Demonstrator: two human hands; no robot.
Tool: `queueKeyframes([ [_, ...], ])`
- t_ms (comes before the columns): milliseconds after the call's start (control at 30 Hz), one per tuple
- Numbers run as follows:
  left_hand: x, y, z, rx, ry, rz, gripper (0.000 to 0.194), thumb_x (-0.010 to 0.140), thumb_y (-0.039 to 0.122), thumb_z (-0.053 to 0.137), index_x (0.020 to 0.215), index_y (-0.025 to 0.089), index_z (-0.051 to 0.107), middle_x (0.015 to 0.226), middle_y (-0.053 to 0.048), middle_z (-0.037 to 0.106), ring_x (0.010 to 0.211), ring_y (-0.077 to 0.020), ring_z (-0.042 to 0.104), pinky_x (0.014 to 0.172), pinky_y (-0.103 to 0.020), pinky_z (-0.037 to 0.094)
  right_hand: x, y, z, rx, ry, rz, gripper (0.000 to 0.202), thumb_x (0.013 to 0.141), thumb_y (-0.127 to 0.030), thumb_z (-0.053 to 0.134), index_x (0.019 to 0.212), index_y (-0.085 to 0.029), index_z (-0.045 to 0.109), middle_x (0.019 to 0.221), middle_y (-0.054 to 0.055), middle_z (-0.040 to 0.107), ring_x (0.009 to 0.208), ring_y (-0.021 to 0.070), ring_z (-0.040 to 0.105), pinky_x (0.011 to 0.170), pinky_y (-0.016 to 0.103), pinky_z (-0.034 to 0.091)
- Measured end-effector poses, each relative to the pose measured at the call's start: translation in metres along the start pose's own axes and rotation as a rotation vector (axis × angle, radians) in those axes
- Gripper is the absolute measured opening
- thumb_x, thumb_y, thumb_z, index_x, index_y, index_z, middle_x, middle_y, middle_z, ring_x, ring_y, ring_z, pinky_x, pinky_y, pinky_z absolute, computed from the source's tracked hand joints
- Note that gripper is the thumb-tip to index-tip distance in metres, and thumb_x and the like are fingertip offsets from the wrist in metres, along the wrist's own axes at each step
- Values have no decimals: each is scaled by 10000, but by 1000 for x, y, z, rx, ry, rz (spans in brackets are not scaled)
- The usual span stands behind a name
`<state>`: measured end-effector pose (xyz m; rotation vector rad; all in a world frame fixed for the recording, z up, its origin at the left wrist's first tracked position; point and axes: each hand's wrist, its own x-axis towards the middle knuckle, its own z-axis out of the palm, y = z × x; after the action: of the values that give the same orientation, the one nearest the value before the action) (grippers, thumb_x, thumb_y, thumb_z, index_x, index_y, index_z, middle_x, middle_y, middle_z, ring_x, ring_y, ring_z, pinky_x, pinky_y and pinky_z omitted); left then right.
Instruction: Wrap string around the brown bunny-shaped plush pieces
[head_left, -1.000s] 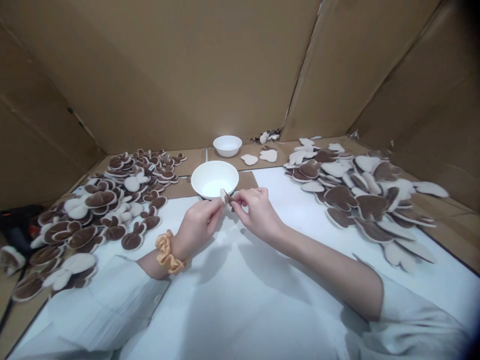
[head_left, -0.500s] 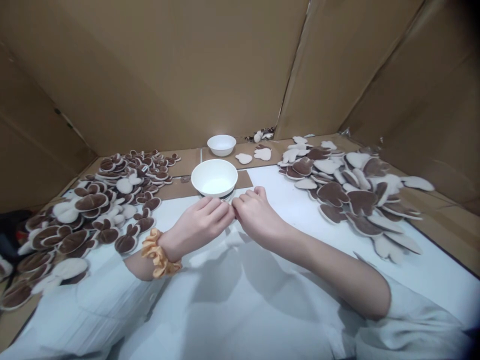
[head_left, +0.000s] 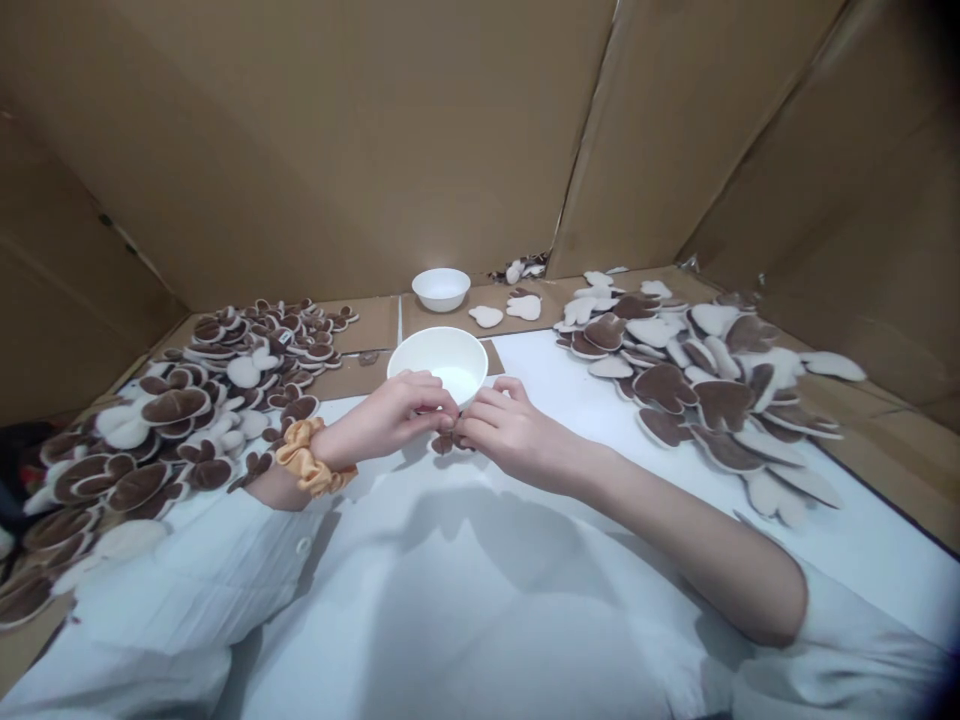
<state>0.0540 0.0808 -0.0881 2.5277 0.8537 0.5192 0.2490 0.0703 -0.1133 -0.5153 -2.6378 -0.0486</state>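
Just in front of the white bowl (head_left: pixel 476 352), my hands meet over a small brown plush bunny-shaped piece (head_left: pixel 444 444) with a pale edge. My right hand (head_left: pixel 517 430) grips it from the right with curled fingers. My left hand (head_left: pixel 390 412), with an orange scrunchie at its wrist, is closed in a pinch at the upper side of the piece, by the bowl's near rim. Fingers cover much of the piece, so its full outline is hidden.
At the left lies a heap of brown-and-white padded bunny pieces (head_left: pixel 176 405). Larger flat bunny shapes (head_left: pixel 727 405) are piled at the right. A second white bowl (head_left: pixel 441 290) and two pale pieces (head_left: pixel 523 306) sit farther back. Cardboard walls (head_left: pixel 375 150) enclose the white work surface.
My left hand has turned and opened out slightly from my right, uncovering the brown piece between them. The nearer bowl appears shifted slightly right and closer.
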Motion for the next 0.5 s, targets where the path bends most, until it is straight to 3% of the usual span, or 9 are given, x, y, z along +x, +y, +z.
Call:
queueKeyframes([
  [233, 2, 3, -16, 246, -107, 89, 148, 855, 216, 462, 767, 195, 579, 683, 22, 563, 716, -127, 476, 729, -279, 254, 2, 7, -1, 26, -43, 1, 176, 893, -153, 365, 864, -140, 538, 777, 19, 575, 780, 121, 425, 775, 288, 225],
  [400, 6, 16, -26, 506, -233, 162, 194, 838, 95, 417, 759, 201, 559, 569, 34, 551, 544, -112, 461, 657, -293, 265, 5, 7, -10, -216, -65, -78, 264, 886, -80, 287, 847, -119, 545, 755, 50, 554, 771, 148, 426, 781, 312, 224],
  [500, 4, 23, -27, 696, -243, 177, 200, 799, 42, 397, 808, 190, 532, 502, 31, 528, 466, -127, 426, 610, -302, 277, 6, 4, -15, -356, -38, -97, 275, 870, -53, 278, 859, -115, 545, 739, 53, 541, 748, 157, 422, 776, 317, 224],
])
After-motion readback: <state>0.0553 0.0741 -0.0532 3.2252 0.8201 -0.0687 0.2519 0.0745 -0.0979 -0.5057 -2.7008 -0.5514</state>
